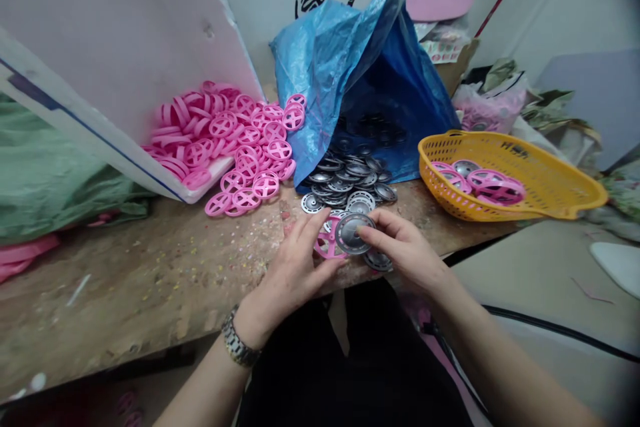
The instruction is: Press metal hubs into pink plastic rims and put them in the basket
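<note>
Between thumb and fingers, my left hand (295,263) grips a pink plastic wheel ring (327,244) with spokes, near the table's front edge. My right hand (403,245) pinches a grey wheel disc (354,233), its thumb on the disc's face. The disc overlaps the right side of the pink ring; whether the two touch I cannot tell. Just beyond my fingers lies a heap of grey discs (345,177), spilling from the mouth of a blue plastic bag (320,53). One more grey disc (378,260) lies under my right hand.
Pink wheel rings (220,123) spill from a white box (150,27) on its side at the left. A yellow basket (555,187) at the right holds several pink wheels with grey discs. Green cloth (55,173) lies far left on the worn wooden table (150,280).
</note>
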